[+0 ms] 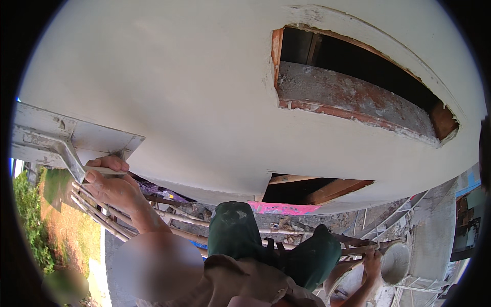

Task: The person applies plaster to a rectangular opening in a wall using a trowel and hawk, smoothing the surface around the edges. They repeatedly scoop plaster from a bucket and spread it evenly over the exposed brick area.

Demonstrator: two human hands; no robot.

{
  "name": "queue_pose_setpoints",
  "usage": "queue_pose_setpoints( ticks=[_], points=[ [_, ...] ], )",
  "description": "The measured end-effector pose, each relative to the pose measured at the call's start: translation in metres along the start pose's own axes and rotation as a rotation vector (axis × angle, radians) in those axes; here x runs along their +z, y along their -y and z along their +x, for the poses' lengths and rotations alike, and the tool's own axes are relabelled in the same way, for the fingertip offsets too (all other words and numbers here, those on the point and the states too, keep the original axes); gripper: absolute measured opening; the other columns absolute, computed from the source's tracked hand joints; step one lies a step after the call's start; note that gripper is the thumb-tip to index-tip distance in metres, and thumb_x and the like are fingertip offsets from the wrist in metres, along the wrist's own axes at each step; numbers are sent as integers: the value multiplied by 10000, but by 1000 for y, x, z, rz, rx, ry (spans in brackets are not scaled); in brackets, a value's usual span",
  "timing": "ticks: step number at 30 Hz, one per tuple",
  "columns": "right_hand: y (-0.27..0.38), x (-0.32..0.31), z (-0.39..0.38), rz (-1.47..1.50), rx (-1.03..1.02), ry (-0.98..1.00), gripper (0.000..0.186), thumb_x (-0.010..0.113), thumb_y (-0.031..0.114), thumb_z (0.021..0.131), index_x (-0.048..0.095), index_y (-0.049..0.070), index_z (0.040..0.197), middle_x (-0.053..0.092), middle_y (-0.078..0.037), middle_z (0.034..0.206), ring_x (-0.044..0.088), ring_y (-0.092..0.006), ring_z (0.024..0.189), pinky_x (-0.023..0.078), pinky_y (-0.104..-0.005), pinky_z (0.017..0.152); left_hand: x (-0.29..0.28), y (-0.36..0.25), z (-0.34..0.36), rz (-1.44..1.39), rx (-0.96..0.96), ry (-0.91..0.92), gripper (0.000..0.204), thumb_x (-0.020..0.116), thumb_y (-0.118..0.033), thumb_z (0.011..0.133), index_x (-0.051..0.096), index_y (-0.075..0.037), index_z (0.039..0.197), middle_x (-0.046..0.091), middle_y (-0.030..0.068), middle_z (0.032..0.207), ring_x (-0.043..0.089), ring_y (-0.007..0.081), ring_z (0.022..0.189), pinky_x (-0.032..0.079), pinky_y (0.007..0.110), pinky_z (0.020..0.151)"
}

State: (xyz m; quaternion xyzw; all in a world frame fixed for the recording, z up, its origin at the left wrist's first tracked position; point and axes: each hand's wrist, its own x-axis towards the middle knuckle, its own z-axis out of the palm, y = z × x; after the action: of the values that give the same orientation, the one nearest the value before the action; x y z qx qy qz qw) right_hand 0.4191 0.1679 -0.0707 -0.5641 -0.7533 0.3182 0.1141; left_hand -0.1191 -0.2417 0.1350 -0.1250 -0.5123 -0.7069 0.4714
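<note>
My left hand [108, 180], at the left edge of the pale plastered wall [194, 102], has its fingers closed round a light flat bar-shaped grip. Just above it, a flat metal blade [110, 137] like a plastering trowel's lies close to the wall. A bent pale metal piece [38, 135] runs in from the left; I cannot tell whether it is joined to the blade. At the lower right, my right hand [373, 262] is closed beside the rim of a round grey bucket [396, 262]. What its fingers hold is hidden.
Two openings pierce the wall: a large upper one [353, 92] with rough edges and a smaller lower one [317, 189], with a pink strip [284, 208] beneath. Poles [99, 217] run below me. My green-clad knees [232, 230] are close to the wall. Bushes [30, 220] grow at left.
</note>
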Motion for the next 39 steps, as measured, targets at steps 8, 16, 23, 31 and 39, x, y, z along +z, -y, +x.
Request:
queue_pose_setpoints(
  ticks=[8, 16, 23, 31, 39],
  points=[
    [57, 31, 14, -24, 38, 120, 325, 570, 281, 870, 616, -12, 1003, 626, -201, 863, 616, -338, 737, 494, -422, 699, -135, 68, -33, 635, -72, -92, 467, 521, -473, 994, 470, -36, 835, 460, 32, 567, 459, 126, 513, 373, 282, 478],
    [32, 58, 19, -88, 18, -26, 344, 625, 295, 855, 639, -26, 979, 663, -273, 935, 633, -444, 937, 483, -489, 806, -293, 124, -153, 1323, -451, 279, 682, 483, -548, 968, 564, 99, 1171, 621, 324, 1039, 596, 478, 902, 446, 532, 799],
    [6, 66, 2, -132, 107, -9, 347, 602, 283, 852, 603, -21, 1021, 651, -277, 959, 624, -443, 971, 476, -483, 827, -364, 109, -247, 1547, -841, 771, 696, 438, -570, 960, 572, 99, 1100, 610, 357, 1039, 566, 514, 1003, 425, 529, 875],
    [8, 62, -9, -148, -111, -84, 239, 543, 215, 941, 595, 22, 1073, 609, -150, 886, 612, -275, 715, 496, -396, 651, -404, 126, -301, 1628, -1045, 946, 673, 507, -565, 926, 539, 71, 1145, 610, 340, 1049, 577, 499, 1019, 438, 535, 884],
    [111, 5, -3, 391, -243, -518, 258, 472, 240, 1026, 549, 20, 1138, 534, -28, 730, 473, -110, 627, 411, -302, 561, -409, 148, -320, 1636, -1059, 1044, 681, 518, -559, 924, 523, 75, 1169, 601, 343, 1080, 567, 502, 1043, 436, 532, 901]
  ],
)
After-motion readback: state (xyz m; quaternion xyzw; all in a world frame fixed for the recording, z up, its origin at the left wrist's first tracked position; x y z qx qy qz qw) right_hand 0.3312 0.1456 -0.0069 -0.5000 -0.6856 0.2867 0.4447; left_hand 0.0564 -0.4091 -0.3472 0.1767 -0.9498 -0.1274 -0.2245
